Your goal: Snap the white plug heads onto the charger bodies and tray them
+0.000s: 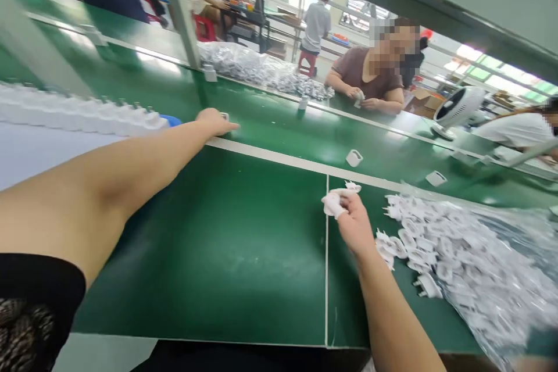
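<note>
1. Left hand reaches to 1 white housing on the tabletop; grip cannot be told.
2. Right hand curls beside 1 pronged plug piece; pinch unclear.
3. Plug-piece pile sits right, presumably for short reach.

Tabletop green; plug pieces white; sleeve black, patterned.

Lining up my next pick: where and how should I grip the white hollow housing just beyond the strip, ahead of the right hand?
Probably pinch the housing by opposite outer walls, coming down from above: its body is boxy, and it sits apart on the green surface, leaving its sides free.
</note>
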Demonstrator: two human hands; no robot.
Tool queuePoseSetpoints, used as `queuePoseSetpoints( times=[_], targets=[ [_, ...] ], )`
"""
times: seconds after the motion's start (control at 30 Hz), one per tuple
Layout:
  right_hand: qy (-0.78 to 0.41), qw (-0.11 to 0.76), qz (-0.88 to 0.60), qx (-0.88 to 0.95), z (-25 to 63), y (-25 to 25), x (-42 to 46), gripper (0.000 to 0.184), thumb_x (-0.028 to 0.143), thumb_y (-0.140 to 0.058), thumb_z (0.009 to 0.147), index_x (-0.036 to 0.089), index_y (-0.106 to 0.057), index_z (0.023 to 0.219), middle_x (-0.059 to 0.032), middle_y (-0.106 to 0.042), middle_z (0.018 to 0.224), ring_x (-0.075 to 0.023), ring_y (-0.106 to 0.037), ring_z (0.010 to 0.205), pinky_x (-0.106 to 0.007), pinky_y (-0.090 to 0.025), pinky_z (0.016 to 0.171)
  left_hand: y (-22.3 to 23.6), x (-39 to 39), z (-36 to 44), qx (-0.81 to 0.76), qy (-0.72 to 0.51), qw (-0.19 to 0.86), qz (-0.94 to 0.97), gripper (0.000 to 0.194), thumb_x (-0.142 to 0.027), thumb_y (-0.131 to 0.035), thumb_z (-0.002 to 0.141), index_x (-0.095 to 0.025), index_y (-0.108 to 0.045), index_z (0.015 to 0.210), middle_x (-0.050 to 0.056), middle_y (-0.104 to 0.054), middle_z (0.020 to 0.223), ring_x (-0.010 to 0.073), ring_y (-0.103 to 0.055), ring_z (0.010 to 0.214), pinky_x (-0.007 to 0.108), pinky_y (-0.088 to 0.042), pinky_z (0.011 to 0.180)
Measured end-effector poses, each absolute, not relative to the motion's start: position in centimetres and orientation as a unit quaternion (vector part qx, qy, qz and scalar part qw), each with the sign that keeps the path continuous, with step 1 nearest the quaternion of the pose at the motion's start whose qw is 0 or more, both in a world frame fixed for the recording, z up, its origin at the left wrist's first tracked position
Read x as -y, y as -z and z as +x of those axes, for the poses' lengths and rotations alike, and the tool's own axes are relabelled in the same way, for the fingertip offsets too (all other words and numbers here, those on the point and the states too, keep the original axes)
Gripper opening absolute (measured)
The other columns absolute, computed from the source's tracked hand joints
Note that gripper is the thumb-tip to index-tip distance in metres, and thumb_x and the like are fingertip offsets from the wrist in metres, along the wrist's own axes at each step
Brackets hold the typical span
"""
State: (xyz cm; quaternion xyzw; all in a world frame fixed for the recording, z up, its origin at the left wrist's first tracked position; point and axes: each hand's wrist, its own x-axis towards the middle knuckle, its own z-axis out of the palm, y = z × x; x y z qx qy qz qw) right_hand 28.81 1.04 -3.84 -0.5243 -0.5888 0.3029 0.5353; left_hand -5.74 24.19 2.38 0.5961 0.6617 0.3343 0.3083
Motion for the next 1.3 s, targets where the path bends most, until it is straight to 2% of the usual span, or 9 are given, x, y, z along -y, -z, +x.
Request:
queuePoseSetpoints(
  times=[0.17, 0.37, 0.5, 0.57, 0.67, 0.83, 0.93, 1.1, 1.3],
  targets=[
    [-0.326, 0.520, -0.513, 0.600, 27.5, 3.8, -0.2, 0.040, 0.054, -0.083, 0.090, 0.021, -0.076, 0.112, 0.0052, -0.076, 0.083, -0.0105, -0.073, 0.063, -0.019, -0.059, 0.056, -2.9, -22.0, -2.6, -0.725, -0.323, 0.262, 0.549, 0.046, -0.040, -0.079, 0.108, -0.016, -0.069, 0.146, 0.016, -0.066, 0.154, 0.0375, -0.065, 0.139, 0.063, -0.055, 0.119],
    [-0.560, 0.445, -0.486, 0.502, 26.7, 2.2, 0.6, 0.062, 0.033, -0.110, 0.051, 0.025, -0.086, 0.108, 0.0050, -0.071, 0.078, -0.0126, -0.061, 0.063, -0.029, -0.058, 0.058, -3.2, -11.8, -0.6, -0.618, -0.322, 0.388, 0.603, 0.053, -0.035, -0.081, 0.102, -0.020, -0.069, 0.151, 0.007, -0.080, 0.136, 0.0210, -0.074, 0.113, 0.037, -0.056, 0.112],
    [-0.581, 0.448, -0.474, 0.488, 25.9, 1.6, 1.0, 0.045, 0.037, -0.100, 0.070, 0.028, -0.089, 0.112, 0.0027, -0.075, 0.084, -0.0145, -0.069, 0.071, -0.034, -0.063, 0.071, -0.9, -4.3, -0.4, -0.520, -0.305, 0.524, 0.601, 0.077, -0.069, -0.097, 0.076, -0.023, -0.075, 0.133, 0.007, -0.084, 0.126, 0.0284, -0.078, 0.114, 0.037, -0.064, 0.102],
    [-0.575, 0.449, -0.479, 0.488, 25.6, 1.5, 1.3, 0.049, 0.035, -0.099, 0.072, 0.029, -0.088, 0.120, 0.0027, -0.077, 0.085, -0.0150, -0.071, 0.073, -0.033, -0.063, 0.071, 0.5, -2.0, -0.4, -0.512, -0.278, 0.525, 0.620, 0.074, -0.078, -0.092, 0.077, -0.024, -0.077, 0.125, 0.007, -0.085, 0.117, 0.0292, -0.079, 0.105, 0.038, -0.066, 0.095],
    [-0.563, 0.442, -0.510, 0.477, 25.3, 1.4, 1.8, 0.047, 0.035, -0.100, 0.072, 0.027, -0.086, 0.116, 0.0011, -0.079, 0.084, -0.0142, -0.069, 0.065, -0.032, -0.062, 0.063, 2.5, -0.4, -0.4, -0.484, -0.280, 0.508, 0.655, 0.058, -0.075, -0.080, 0.094, -0.027, -0.078, 0.128, 0.006, -0.083, 0.121, 0.0272, -0.077, 0.106, 0.036, -0.065, 0.097],
    [-0.509, 0.504, -0.444, 0.538, 24.7, 1.6, 2.2, 0.022, 0.035, -0.095, 0.083, 0.027, -0.081, 0.098, -0.0024, -0.083, 0.104, -0.0203, -0.082, 0.093, -0.039, -0.073, 0.086, 4.8, -0.5, -0.9, -0.390, -0.290, 0.523, 0.700, 0.051, -0.070, -0.069, 0.105, -0.028, -0.077, 0.132, 0.009, -0.078, 0.134, 0.0264, -0.077, 0.111, 0.032, -0.065, 0.099],
    [-0.420, 0.507, -0.438, 0.613, 24.2, 1.9, 2.5, 0.010, 0.026, -0.089, 0.090, 0.029, -0.082, 0.096, -0.0020, -0.081, 0.105, -0.0186, -0.081, 0.095, -0.035, -0.072, 0.085, 5.3, -0.6, -1.4, -0.394, -0.270, 0.502, 0.721, 0.049, -0.070, -0.063, 0.108, -0.031, -0.078, 0.134, 0.007, -0.079, 0.133, 0.0256, -0.077, 0.109, 0.031, -0.063, 0.097],
    [-0.341, 0.493, -0.473, 0.646, 23.7, 2.5, 3.3, 0.042, 0.015, -0.090, 0.088, 0.030, -0.079, 0.126, -0.0036, -0.084, 0.113, -0.0175, -0.084, 0.093, -0.032, -0.074, 0.086, 5.0, -0.1, -1.8, -0.416, -0.248, 0.488, 0.726, 0.049, -0.068, -0.065, 0.108, -0.034, -0.076, 0.142, 0.003, -0.081, 0.129, 0.0259, -0.076, 0.108, 0.029, -0.061, 0.087],
    [-0.301, 0.480, -0.451, 0.690, 23.4, 2.0, 3.7, 0.025, 0.012, -0.089, 0.091, 0.027, -0.083, 0.109, -0.0018, -0.088, 0.101, -0.0165, -0.083, 0.084, -0.029, -0.073, 0.080, 4.3, 0.3, -1.7, -0.389, -0.247, 0.484, 0.744, 0.034, -0.057, -0.066, 0.112, -0.035, -0.077, 0.135, -0.002, -0.081, 0.125, 0.0229, -0.075, 0.109, 0.027, -0.058, 0.092]
  ],
)
